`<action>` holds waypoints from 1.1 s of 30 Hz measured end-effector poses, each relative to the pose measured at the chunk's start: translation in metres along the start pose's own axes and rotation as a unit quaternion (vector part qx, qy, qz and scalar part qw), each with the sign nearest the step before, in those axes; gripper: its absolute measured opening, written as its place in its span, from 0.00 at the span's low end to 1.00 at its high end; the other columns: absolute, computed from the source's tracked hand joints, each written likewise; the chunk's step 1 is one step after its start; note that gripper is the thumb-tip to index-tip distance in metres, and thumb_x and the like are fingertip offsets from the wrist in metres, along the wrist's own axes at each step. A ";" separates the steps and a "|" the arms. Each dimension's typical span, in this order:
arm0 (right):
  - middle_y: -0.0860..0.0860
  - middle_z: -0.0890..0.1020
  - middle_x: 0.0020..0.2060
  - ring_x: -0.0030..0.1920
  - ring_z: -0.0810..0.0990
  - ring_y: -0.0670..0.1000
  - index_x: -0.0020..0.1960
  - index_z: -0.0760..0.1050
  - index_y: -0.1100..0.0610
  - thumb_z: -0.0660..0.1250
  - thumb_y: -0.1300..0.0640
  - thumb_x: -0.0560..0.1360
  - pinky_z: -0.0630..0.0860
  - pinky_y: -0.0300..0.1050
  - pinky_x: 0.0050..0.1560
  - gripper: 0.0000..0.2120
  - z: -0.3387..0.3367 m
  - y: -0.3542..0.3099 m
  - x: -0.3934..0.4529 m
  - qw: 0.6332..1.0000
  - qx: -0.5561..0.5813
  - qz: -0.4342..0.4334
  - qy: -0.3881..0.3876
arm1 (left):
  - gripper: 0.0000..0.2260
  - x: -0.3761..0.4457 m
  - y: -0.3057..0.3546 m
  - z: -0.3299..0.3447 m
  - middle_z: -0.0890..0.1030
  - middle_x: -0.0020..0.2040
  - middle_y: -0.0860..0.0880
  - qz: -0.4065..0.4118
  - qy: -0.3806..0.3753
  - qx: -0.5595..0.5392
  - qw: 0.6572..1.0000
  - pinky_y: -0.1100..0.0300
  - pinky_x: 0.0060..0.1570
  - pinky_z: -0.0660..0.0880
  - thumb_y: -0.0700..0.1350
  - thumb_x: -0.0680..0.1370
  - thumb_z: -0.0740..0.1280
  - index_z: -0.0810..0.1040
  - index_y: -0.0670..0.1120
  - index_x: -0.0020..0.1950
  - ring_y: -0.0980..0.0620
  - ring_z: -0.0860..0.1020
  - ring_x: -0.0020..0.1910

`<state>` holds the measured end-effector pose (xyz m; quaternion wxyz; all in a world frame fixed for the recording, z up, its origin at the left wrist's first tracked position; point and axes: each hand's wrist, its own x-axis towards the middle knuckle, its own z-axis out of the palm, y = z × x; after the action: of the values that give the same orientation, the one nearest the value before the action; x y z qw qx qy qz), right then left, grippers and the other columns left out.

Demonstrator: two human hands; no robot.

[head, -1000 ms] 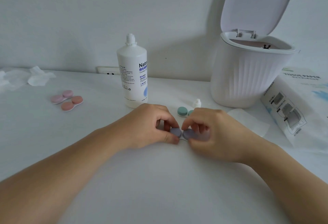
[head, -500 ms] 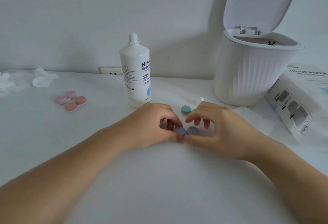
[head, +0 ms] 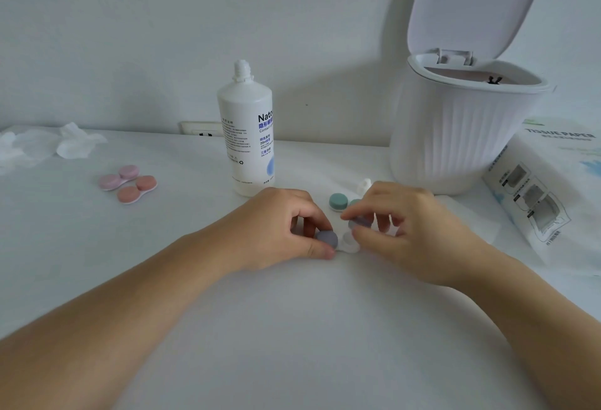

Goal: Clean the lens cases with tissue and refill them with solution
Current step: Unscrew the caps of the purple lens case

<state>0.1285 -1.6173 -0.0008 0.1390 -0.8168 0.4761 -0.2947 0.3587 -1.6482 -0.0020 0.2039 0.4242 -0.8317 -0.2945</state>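
Purple-capped lens case [head: 338,242] sat near centre of the white table [head: 292,328], both hands on it. Left hand [head: 279,227] pinched the still-capped purple lid [head: 327,238] w/ thumb and curled fingers; right hand [head: 406,230] pinched the loose purple cap [head: 357,222], lifted just off its white well [head: 349,243]. Risks, as I judged: open well could tip or slide if the left grip twisted too hard, spilling any old fluid; the small cap could slip from the fingertips and roll off. Just beyond, at 12 o'clock, a green lens case [head: 340,201] lay close enough to get knocked. Solution bottle [head: 247,136] stood at approx 11, uncapped, so an elbow bump would spill it. Farther at 10, pink lens case [head: 118,177] and orange lens case [head: 136,189], touching. Open bin [head: 455,136] at 1, tissue pack [head: 553,182] at 2, used tissues [head: 74,144] far at 10.
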 end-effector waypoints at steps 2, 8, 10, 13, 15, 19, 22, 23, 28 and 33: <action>0.44 0.81 0.39 0.38 0.78 0.49 0.46 0.82 0.45 0.72 0.53 0.73 0.71 0.34 0.37 0.04 -0.002 0.000 0.001 0.999 0.016 0.022 0.034 | 0.09 0.000 0.001 0.000 0.78 0.41 0.57 0.004 0.001 -0.002 1.000 0.72 0.36 0.67 0.52 0.70 0.80 0.86 0.53 0.48 0.64 0.73 0.33; 0.42 0.83 0.35 0.33 0.79 0.42 0.39 0.78 0.48 0.76 0.50 0.68 0.73 0.33 0.33 0.07 -0.008 0.010 0.004 0.991 0.024 0.106 0.083 | 0.09 -0.001 0.000 0.000 0.79 0.41 0.56 0.004 0.000 -0.017 1.000 0.72 0.36 0.67 0.49 0.69 0.81 0.86 0.52 0.47 0.64 0.73 0.33; 0.39 0.83 0.35 0.32 0.78 0.38 0.38 0.78 0.48 0.77 0.52 0.67 0.71 0.29 0.34 0.08 -0.009 0.012 0.003 0.991 -0.001 0.116 0.069 | 0.09 -0.001 0.000 0.000 0.79 0.41 0.56 0.004 0.000 -0.021 1.000 0.72 0.36 0.67 0.50 0.69 0.81 0.86 0.52 0.47 0.63 0.73 0.33; 0.37 0.84 0.36 0.38 0.78 0.34 0.42 0.80 0.46 0.77 0.52 0.68 0.70 0.27 0.38 0.06 -0.010 0.014 0.001 0.991 -0.037 0.118 0.044 | 0.09 -0.001 -0.001 0.000 0.79 0.41 0.56 0.005 0.000 -0.021 1.000 0.71 0.36 0.67 0.50 0.69 0.81 0.86 0.53 0.46 0.63 0.72 0.33; 0.36 0.85 0.40 0.41 0.78 0.32 0.48 0.81 0.43 0.76 0.49 0.69 0.70 0.30 0.39 0.09 -0.010 0.015 0.000 0.990 -0.055 0.129 0.035 | 0.09 -0.001 -0.001 0.000 0.79 0.41 0.57 0.004 0.002 -0.027 1.000 0.71 0.36 0.67 0.50 0.69 0.81 0.86 0.53 0.46 0.63 0.72 0.32; 0.38 0.86 0.47 0.46 0.80 0.36 0.57 0.81 0.41 0.69 0.43 0.71 0.78 0.46 0.49 0.15 -0.008 0.011 0.001 0.985 -0.092 0.143 0.029 | 0.09 0.000 -0.001 0.001 0.78 0.40 0.57 0.005 0.003 -0.033 0.999 0.72 0.35 0.67 0.50 0.68 0.81 0.86 0.53 0.45 0.62 0.71 0.32; 0.44 0.86 0.49 0.52 0.83 0.51 0.57 0.80 0.41 0.66 0.41 0.74 0.80 0.53 0.52 0.14 -0.005 0.008 0.002 0.983 -0.130 0.125 0.022 | 0.09 0.000 0.000 0.001 0.78 0.40 0.58 0.005 0.003 -0.033 0.999 0.72 0.35 0.66 0.50 0.68 0.81 0.86 0.54 0.45 0.62 0.71 0.32; 0.44 0.86 0.50 0.53 0.83 0.52 0.58 0.80 0.41 0.67 0.42 0.75 0.80 0.53 0.52 0.13 -0.005 0.008 0.002 0.983 -0.139 0.120 0.023 | 0.09 0.000 0.000 0.001 0.78 0.40 0.58 0.005 0.004 -0.032 0.999 0.72 0.35 0.66 0.50 0.68 0.81 0.86 0.54 0.45 0.62 0.71 0.32; 0.42 0.81 0.43 0.45 0.79 0.46 0.53 0.83 0.47 0.73 0.46 0.73 0.73 0.38 0.44 0.10 -0.012 0.009 0.002 0.992 -0.093 0.041 0.070 | 0.09 0.000 0.000 0.001 0.78 0.40 0.57 0.006 0.005 -0.025 1.000 0.71 0.36 0.67 0.50 0.68 0.81 0.86 0.54 0.45 0.62 0.72 0.33; 0.43 0.77 0.37 0.39 0.75 0.45 0.49 0.80 0.40 0.70 0.34 0.66 0.69 0.33 0.38 0.16 -0.011 0.004 -0.001 0.998 -0.036 0.030 -0.046 | 0.10 0.000 0.000 0.001 0.78 0.40 0.57 0.014 0.005 -0.011 1.000 0.71 0.36 0.67 0.51 0.69 0.81 0.86 0.53 0.47 0.63 0.72 0.33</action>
<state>0.1185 -1.6175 0.0058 0.1402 -0.8193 0.5039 -0.2350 0.3580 -1.6480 -0.0028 0.2171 0.4118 -0.8330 -0.2989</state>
